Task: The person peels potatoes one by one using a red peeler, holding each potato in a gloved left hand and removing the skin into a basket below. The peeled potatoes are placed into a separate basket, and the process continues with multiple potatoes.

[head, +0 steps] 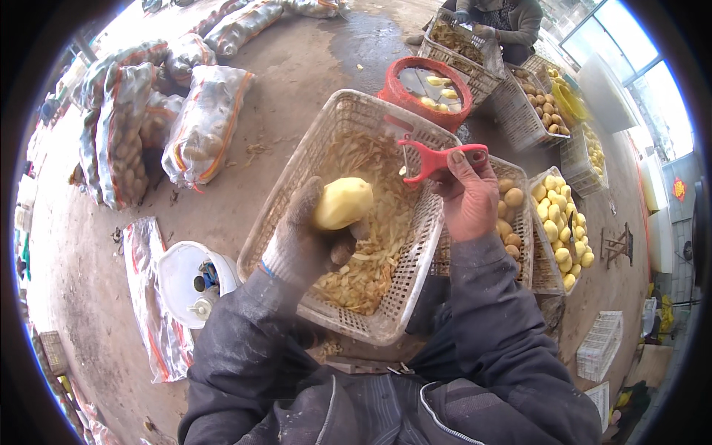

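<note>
My left hand, in a soiled knit work glove, is closed around a peeled yellow potato over a plastic crate. Peelings lie thick inside that crate. In my bare right hand is a red Y-shaped peeler, its head pointing left, a short way up and right of the potato and apart from it. Right of the peelings, another crate holds unpeeled brown potatoes. Beyond it, a crate is heaped with peeled potatoes, with what looks like a knife lying on them.
A red tub holds water and peeled potatoes. At the upper right a person crouches by a crate of peelings. Filled potato sacks stand at the upper left. A white bucket is beside my left arm.
</note>
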The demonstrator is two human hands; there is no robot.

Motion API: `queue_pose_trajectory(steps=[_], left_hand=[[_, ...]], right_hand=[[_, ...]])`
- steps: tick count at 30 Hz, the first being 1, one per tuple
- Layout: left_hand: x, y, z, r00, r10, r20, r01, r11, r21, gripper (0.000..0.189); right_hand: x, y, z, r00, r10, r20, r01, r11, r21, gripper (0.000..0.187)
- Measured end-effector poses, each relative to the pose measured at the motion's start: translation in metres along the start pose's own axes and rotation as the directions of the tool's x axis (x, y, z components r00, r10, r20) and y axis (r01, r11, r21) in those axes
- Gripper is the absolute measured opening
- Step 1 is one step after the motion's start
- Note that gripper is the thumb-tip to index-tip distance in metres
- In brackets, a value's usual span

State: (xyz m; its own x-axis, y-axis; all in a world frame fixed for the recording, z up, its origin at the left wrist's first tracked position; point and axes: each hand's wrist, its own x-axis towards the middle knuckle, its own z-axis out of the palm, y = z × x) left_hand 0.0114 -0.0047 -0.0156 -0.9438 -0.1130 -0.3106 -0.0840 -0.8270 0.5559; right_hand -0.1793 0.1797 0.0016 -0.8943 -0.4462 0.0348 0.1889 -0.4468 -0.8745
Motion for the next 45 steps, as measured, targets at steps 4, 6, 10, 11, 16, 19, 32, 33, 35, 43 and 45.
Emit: queue_pose_trajectory(steps=[4,6,10,11,16,19,32,33,35,43,45], left_hand=[[0.0,-0.001,-0.004,0.999,0.042,0.005,-0.043,0.996,0.073,0.072],[-0.005,0.003,0.004,0.994,0.108,0.021,-0.11,0.98,0.166,0.072],[-0.008,0.01,0.009,0.982,0.151,0.112,-0.176,0.947,0.27,0.078],[-0.008,0.011,0.012,0.981,0.164,0.1,-0.186,0.944,0.274,0.08],[-0.003,0.012,0.015,0.975,0.219,0.033,-0.218,0.922,0.321,0.083],[-0.005,0.009,0.017,0.97,0.241,0.027,-0.228,0.868,0.442,0.084],[0.003,0.005,0.005,0.973,0.226,0.052,-0.225,0.974,-0.021,0.063],[0.006,0.002,0.005,0.965,0.257,0.048,-0.255,0.966,-0.05,0.061],[0.011,-0.003,0.003,0.952,0.3,0.055,-0.294,0.952,-0.09,0.058],[0.02,-0.008,0.007,0.943,0.331,-0.02,-0.332,0.943,-0.017,0.053],[0.017,-0.005,0.01,0.936,0.352,0.0,-0.352,0.935,0.036,0.054]], right_hand=[[-0.025,-0.005,0.017,0.984,0.062,0.166,-0.083,0.989,0.123,0.016],[-0.028,-0.007,0.025,0.964,0.155,0.218,-0.176,0.981,0.085,0.016],[-0.007,-0.002,0.004,0.984,0.147,0.101,-0.146,0.989,-0.021,0.015],[-0.003,-0.003,-0.001,0.992,0.112,0.055,-0.108,0.992,-0.067,0.015],[-0.018,-0.014,0.015,0.984,0.127,0.125,-0.133,0.99,0.041,0.015],[-0.024,-0.013,0.014,0.95,0.217,0.226,-0.237,0.969,0.066,0.015],[-0.021,0.012,0.004,0.919,0.308,0.246,-0.387,0.821,0.42,0.03],[-0.025,0.014,0.008,0.915,0.319,0.248,-0.397,0.824,0.404,0.033],[-0.034,0.019,0.019,0.905,0.34,0.254,-0.416,0.83,0.372,0.037],[-0.055,0.023,0.042,0.836,0.434,0.336,-0.547,0.716,0.434,0.052],[-0.046,0.011,0.043,0.826,0.384,0.412,-0.542,0.741,0.396,0.047]])
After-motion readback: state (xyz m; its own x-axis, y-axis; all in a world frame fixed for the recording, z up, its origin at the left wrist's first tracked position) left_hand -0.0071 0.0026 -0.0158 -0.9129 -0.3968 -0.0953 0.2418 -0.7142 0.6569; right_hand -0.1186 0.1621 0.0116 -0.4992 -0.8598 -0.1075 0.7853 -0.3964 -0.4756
